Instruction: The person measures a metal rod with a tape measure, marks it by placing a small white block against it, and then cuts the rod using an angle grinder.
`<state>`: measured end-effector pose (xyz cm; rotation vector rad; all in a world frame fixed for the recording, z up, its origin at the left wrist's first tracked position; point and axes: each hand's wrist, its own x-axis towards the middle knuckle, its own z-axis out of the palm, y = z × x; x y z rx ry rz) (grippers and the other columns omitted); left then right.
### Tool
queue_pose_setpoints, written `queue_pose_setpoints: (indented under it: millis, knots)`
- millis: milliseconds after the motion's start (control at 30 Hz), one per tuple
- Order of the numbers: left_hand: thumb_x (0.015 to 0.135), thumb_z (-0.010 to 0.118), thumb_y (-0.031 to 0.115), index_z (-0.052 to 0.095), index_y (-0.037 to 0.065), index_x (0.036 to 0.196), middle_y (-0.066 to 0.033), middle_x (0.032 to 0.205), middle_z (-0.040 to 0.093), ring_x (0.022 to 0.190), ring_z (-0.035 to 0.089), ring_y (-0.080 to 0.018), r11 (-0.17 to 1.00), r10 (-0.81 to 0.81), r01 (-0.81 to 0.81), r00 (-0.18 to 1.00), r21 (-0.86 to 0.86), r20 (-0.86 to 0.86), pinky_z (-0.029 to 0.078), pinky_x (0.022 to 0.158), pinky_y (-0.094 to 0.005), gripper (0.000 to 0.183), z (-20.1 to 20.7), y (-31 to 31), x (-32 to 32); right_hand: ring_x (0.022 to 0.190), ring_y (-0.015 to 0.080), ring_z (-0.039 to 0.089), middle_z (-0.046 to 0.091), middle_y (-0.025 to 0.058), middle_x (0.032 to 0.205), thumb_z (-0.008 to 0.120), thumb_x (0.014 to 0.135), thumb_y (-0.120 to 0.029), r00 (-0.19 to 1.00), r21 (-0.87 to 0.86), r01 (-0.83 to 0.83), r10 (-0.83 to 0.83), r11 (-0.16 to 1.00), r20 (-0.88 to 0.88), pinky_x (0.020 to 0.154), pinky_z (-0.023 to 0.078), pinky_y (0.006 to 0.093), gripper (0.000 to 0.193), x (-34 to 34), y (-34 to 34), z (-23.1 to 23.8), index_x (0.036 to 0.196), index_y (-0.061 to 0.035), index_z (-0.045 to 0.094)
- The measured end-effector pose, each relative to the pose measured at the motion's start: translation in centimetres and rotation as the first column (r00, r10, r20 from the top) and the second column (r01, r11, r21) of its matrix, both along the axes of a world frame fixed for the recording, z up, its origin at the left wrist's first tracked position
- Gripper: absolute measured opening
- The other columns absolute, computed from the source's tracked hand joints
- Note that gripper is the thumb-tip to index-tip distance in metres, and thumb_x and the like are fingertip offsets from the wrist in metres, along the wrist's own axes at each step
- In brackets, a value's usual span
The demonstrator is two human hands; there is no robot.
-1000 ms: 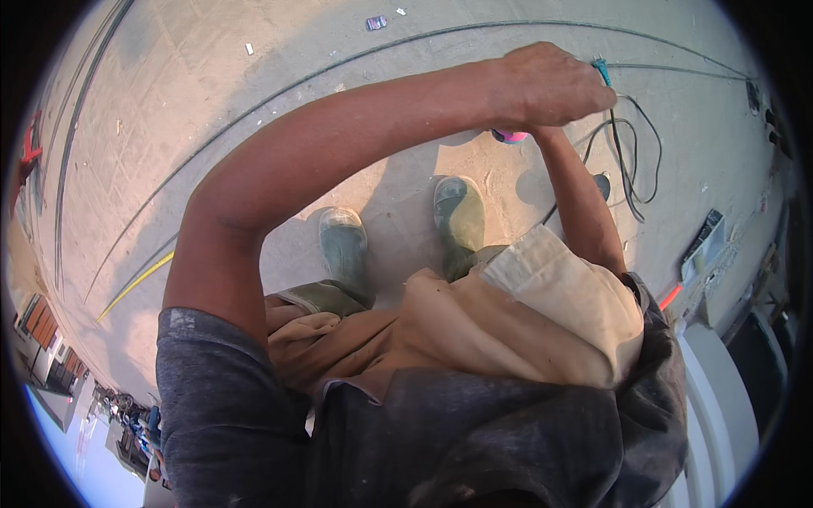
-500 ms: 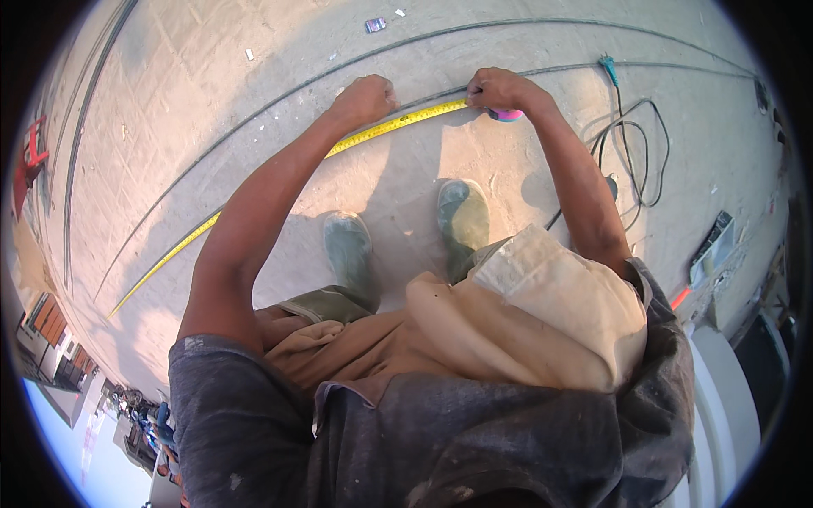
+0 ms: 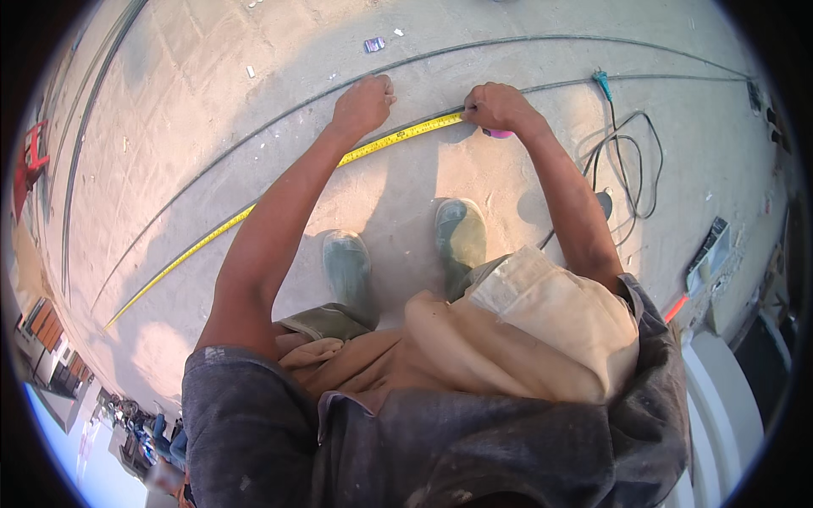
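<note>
A yellow tape measure blade (image 3: 406, 134) runs from my right hand toward the lower left, passing behind my left forearm. Beside it, along its far edge, lies a thin dark rod (image 3: 559, 85). My right hand (image 3: 501, 110) is closed at the right end of the blade, over the rod. Just below those fingers shows part of the pink tape measure case (image 3: 500, 134). My left hand (image 3: 362, 106) is curled beyond the blade, thumb and fingers together, apart from the tape. Whatever its fingertips hold, if anything, is too small to make out.
Another dark rod (image 3: 474, 42) curves across the dusty ground farther off. At right lie a black cable (image 3: 652, 161) with a teal plug (image 3: 601, 78) and a dusty tool (image 3: 707, 262) with a red handle. My greenish boots (image 3: 347, 262) stand below the tape. People are at lower left.
My left hand has drawn slightly back from the blade and turned its fingertips upward. The right hand stays at the blade's end, covering more of the case. The whole view has shifted a little.
</note>
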<state>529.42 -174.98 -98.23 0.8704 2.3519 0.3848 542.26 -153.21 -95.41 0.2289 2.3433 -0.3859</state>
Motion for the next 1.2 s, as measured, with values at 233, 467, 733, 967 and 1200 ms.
queue_pose_setpoints:
  millis: [233, 467, 733, 967, 1200]
  knots:
    - [0.09, 0.064, 0.022, 0.057, 0.006, 0.11, -0.0162, 0.112, 0.059, 0.104, 0.061, -0.037, 0.967, -0.248, 0.226, 0.942, -0.116, -0.226, 0.05, 0.086, -0.0469, 0.026, 1.1, -2.8, -3.6, 0.089, 0.0278, 0.067, 0.071, 0.0093, 0.089, 0.059, 0.086, -0.032, 0.993, -0.041, 0.052, -0.056, 0.998, -0.108, 0.081, 0.052, 0.0392, 0.028, 1.1, 0.3, -0.7, 0.099, -0.012, 0.073]
    - [0.087, 0.063, 0.017, 0.062, 0.005, 0.101, -0.0141, 0.103, 0.063, 0.095, 0.066, -0.0336, 0.979, -0.204, 0.181, 0.864, -0.095, -0.459, 0.052, 0.078, -0.0469, 0.018, -0.3, -3.3, -3.4, 0.086, 0.0263, 0.068, 0.071, 0.0078, 0.083, 0.058, 0.087, -0.031, 0.992, -0.074, 0.071, -0.078, 0.995, -0.098, 0.079, 0.052, 0.0382, 0.028, 1.3, 0.5, -0.9, 0.101, -0.0131, 0.073]
    - [0.088, 0.06, 0.015, 0.063, 0.005, 0.096, -0.0156, 0.098, 0.066, 0.093, 0.066, -0.0344, 0.942, -0.334, 0.301, 0.881, -0.147, -0.336, 0.053, 0.079, -0.0459, 0.013, -0.9, -3.4, -4.8, 0.083, 0.0268, 0.067, 0.07, 0.0086, 0.08, 0.058, 0.089, -0.034, 0.989, -0.044, 0.038, -0.044, 0.998, -0.141, 0.078, 0.052, 0.0394, 0.028, 1.3, 0.8, -1.4, 0.1, -0.0128, 0.073]
    - [0.087, 0.062, 0.014, 0.063, 0.002, 0.091, -0.0203, 0.098, 0.066, 0.095, 0.064, -0.0382, 0.911, -0.398, 0.383, 0.914, -0.154, -0.081, 0.05, 0.081, -0.0471, 0.013, -0.4, -3.9, -3.6, 0.082, 0.0282, 0.066, 0.069, 0.0105, 0.08, 0.057, 0.09, -0.034, 0.986, -0.123, 0.104, -0.119, 0.987, -0.115, 0.078, 0.051, 0.0407, 0.028, 0.9, 0.6, -1.0, 0.099, -0.0112, 0.073]
    - [0.083, 0.066, 0.017, 0.065, 0.002, 0.092, -0.0197, 0.098, 0.066, 0.097, 0.064, -0.0374, 0.884, -0.429, 0.429, 0.902, -0.187, 0.042, 0.051, 0.081, -0.0467, 0.017, 0.9, -3.8, -1.8, 0.089, 0.0318, 0.066, 0.069, 0.0144, 0.092, 0.057, 0.091, -0.033, 0.981, -0.115, 0.099, -0.117, 0.988, -0.157, 0.081, 0.05, 0.0428, 0.029, 0.6, 0.7, -0.5, 0.102, -0.0095, 0.071]
